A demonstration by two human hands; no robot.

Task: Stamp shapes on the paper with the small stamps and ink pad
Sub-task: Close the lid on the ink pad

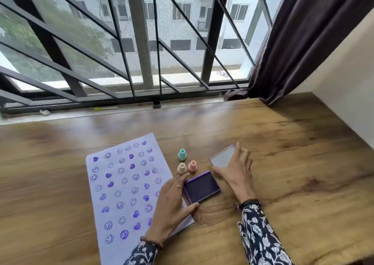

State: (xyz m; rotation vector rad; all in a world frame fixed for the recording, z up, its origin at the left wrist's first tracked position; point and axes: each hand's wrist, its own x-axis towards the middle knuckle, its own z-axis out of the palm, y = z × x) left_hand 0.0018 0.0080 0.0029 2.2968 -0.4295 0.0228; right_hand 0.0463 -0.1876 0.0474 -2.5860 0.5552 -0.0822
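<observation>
A white paper sheet point(123, 185) lies on the wooden table, covered with several purple smiley and heart stamp prints. Right of it sits the purple ink pad point(202, 186), uncovered, its dark pad facing up. My left hand point(172, 206) grips the pad's left side between fingers and thumb. My right hand point(235, 171) holds the pad's clear lid point(222, 158) tilted just behind the pad. Three small stamps stand upright between paper and lid: a teal stamp point(182, 154), a beige stamp point(181, 168) and a pink stamp point(192, 166).
The wooden table point(293, 163) runs to a window sill with a metal grille point(141, 52) at the back. A dark curtain point(293, 48) hangs at the back right beside a pale wall point(348, 102).
</observation>
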